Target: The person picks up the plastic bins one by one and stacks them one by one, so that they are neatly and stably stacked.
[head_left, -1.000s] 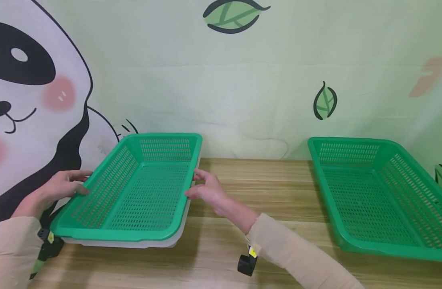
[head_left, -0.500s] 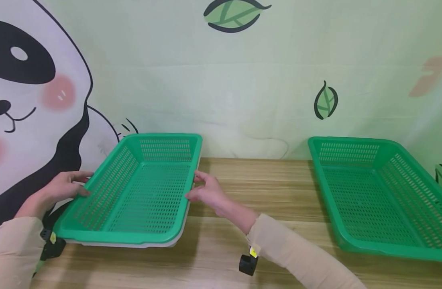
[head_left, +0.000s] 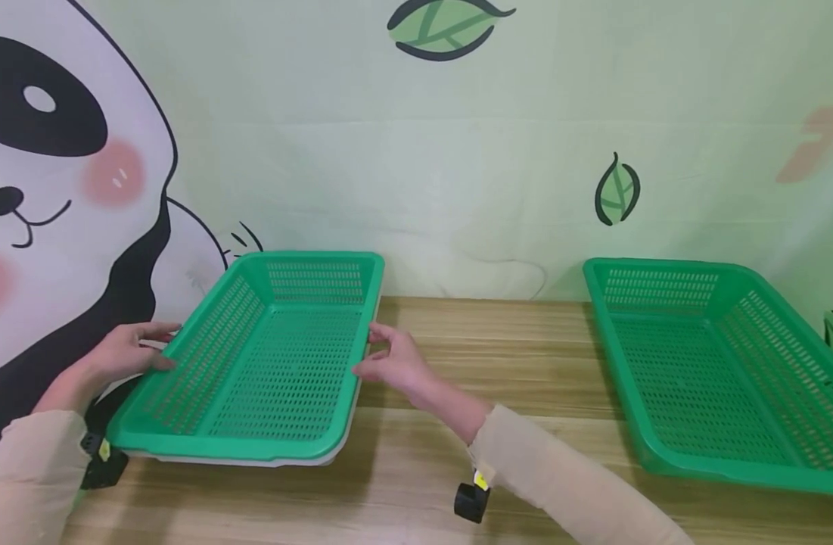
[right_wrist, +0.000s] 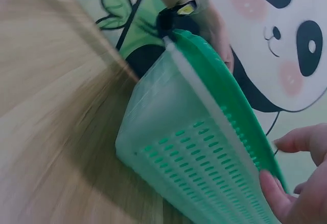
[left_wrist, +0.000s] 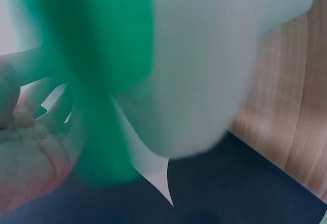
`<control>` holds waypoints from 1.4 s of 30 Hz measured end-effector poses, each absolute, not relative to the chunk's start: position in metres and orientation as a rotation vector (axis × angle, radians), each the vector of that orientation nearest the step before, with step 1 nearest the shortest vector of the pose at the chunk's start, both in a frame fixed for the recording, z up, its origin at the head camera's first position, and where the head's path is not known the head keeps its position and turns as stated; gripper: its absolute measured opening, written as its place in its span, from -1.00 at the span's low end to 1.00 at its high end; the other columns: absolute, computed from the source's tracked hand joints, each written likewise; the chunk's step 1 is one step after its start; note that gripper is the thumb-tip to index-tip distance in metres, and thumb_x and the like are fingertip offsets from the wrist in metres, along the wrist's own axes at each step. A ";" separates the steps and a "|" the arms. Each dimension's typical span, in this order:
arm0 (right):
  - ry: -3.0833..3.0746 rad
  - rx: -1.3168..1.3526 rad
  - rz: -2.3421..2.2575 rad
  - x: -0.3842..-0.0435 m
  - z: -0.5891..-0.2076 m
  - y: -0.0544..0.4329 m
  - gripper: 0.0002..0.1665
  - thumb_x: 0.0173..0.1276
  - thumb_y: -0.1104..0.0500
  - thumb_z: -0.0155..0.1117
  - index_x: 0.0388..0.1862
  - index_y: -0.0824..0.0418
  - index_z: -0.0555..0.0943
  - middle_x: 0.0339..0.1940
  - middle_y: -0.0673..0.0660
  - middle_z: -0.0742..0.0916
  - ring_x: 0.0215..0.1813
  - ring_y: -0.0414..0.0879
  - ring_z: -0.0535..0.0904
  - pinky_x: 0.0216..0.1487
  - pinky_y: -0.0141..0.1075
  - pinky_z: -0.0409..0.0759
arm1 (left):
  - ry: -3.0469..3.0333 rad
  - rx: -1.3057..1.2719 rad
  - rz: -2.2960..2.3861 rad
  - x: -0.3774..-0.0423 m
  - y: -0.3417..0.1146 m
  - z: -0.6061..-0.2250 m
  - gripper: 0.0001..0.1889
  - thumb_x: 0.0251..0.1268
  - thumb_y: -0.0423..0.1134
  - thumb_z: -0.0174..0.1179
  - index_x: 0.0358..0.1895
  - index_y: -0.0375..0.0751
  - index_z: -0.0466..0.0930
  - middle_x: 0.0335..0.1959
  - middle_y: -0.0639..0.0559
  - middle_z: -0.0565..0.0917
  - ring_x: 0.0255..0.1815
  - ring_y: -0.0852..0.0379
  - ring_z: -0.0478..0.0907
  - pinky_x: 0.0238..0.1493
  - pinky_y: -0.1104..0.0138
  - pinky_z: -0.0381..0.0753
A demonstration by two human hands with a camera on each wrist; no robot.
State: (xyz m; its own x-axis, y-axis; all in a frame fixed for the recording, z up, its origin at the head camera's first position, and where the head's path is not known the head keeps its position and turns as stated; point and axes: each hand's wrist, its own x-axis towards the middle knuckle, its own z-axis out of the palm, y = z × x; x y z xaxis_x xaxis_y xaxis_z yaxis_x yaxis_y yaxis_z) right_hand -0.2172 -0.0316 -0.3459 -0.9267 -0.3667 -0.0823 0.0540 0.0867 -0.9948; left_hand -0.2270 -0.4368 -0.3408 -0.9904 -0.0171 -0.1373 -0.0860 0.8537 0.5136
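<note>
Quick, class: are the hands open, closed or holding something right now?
Left hand: holding the left green basket at its left side.
Right hand: holding that basket's right side.

Seemingly an indoor recording corner: panda-print backdrop (head_left: 491,182) beyond the hands (head_left: 126,352) (head_left: 397,362), wood-grain bench (head_left: 477,356) below, cameras (head_left: 472,502) at the wrists.

You face a pale green wall (head_left: 484,182), its surface faintly creased. A big printed panda (head_left: 82,250) fills your left side; a leaf (head_left: 446,30) sits high near the middle, a smaller leaf (head_left: 617,193) lower right, a red mark (head_left: 814,144) near the right edge. Below, your wood-grained table (head_left: 484,356) catches soft light.
</note>
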 end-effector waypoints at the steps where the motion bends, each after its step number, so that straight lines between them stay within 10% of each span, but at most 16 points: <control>1: 2.104 -0.320 -1.895 -0.217 -0.346 -0.030 -0.11 0.01 0.40 0.33 0.35 0.30 0.18 0.17 0.26 0.41 -0.20 -0.08 0.52 -0.20 -0.32 0.59 | 2.919 -0.083 0.802 -0.229 -0.441 -0.344 -0.23 0.04 -0.12 0.25 0.28 -0.44 0.15 0.13 -0.46 0.30 -0.01 -0.28 0.39 -0.34 0.19 0.54; 8: 2.227 -0.348 -1.862 -0.218 -0.347 -0.025 -0.14 0.02 0.29 0.37 0.32 0.30 0.23 0.13 0.28 0.41 -0.12 -0.02 0.47 -0.22 -0.31 0.58 | 2.864 -0.096 0.791 -0.241 -0.464 -0.362 -0.10 0.14 0.08 0.15 0.35 -0.45 -0.05 0.24 -0.52 0.13 0.17 -0.43 0.18 -0.05 -0.05 0.48; 19: 1.917 -0.267 -1.974 -0.208 -0.364 -0.038 -0.03 0.07 0.44 0.27 0.42 0.26 0.01 -0.10 0.24 0.45 -0.43 -0.10 0.58 -0.31 -0.29 0.63 | 2.667 -0.092 0.872 -0.210 -0.405 -0.325 -0.34 0.33 -0.23 -0.03 0.30 -0.62 -0.10 0.09 -0.54 0.27 -0.18 0.00 0.52 -0.18 0.13 0.56; 42: 1.893 -0.239 -2.003 -0.204 -0.366 -0.024 -0.02 0.09 0.45 0.25 0.43 0.26 -0.03 -0.13 0.22 0.41 -0.41 -0.11 0.56 -0.33 -0.29 0.63 | 2.643 -0.069 0.941 -0.213 -0.384 -0.322 -0.39 0.35 -0.32 -0.07 0.30 -0.62 -0.09 0.04 -0.51 0.35 -0.22 0.05 0.53 -0.15 0.06 0.52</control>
